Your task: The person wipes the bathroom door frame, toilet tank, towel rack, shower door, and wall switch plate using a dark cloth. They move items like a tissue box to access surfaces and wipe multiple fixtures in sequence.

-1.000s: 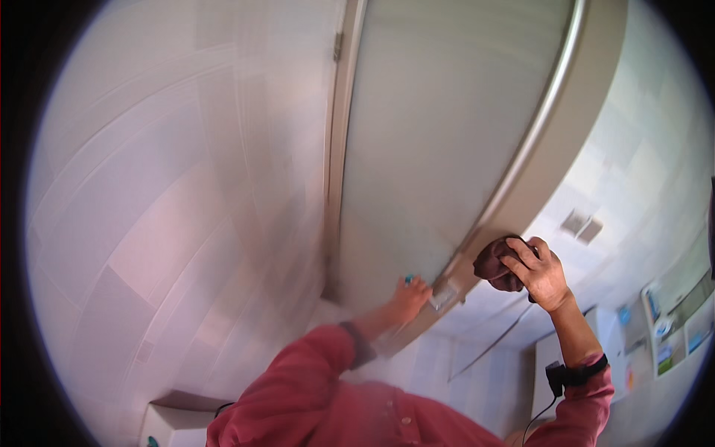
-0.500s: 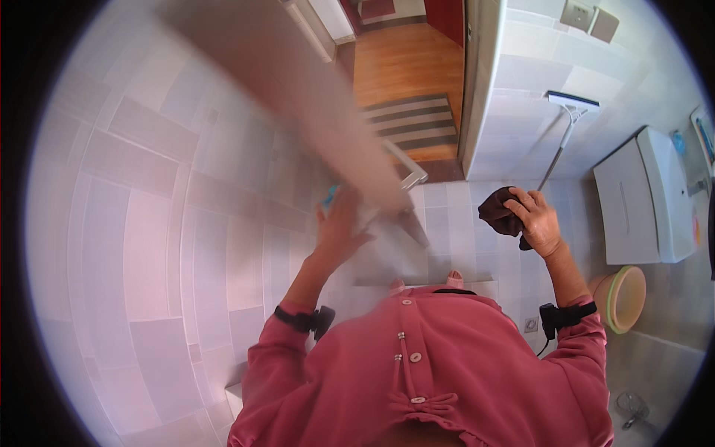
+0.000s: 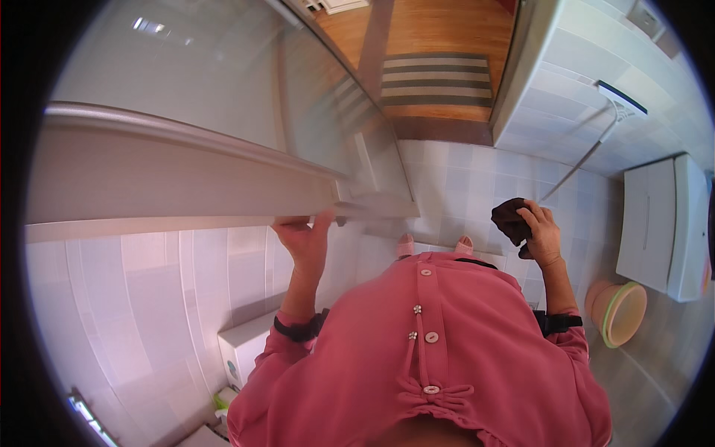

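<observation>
Beside me on the left stands a door [image 3: 186, 173] with a glassy panel and a pale metal frame. My left hand [image 3: 302, 242] grips its near edge, with the thumb against the frame and the fingers partly hidden. A blurred part near the door's end, close to that hand, is hard to make out. Bunched in my right hand [image 3: 543, 237] is a dark brown cloth [image 3: 511, 220], held out in front of me over the tiled floor.
Beyond the doorway a striped mat [image 3: 436, 80] lies on wooden flooring. A long-handled squeegee [image 3: 623, 100] leans on the right wall. Also at right are a white cabinet [image 3: 646, 223] and a peach bucket [image 3: 624, 314]. A white box [image 3: 242, 346] stands at lower left.
The door has swung toward me and now spans the left side. My left hand has gone from spread fingers to holding its edge. The cloth remains in my right hand.
</observation>
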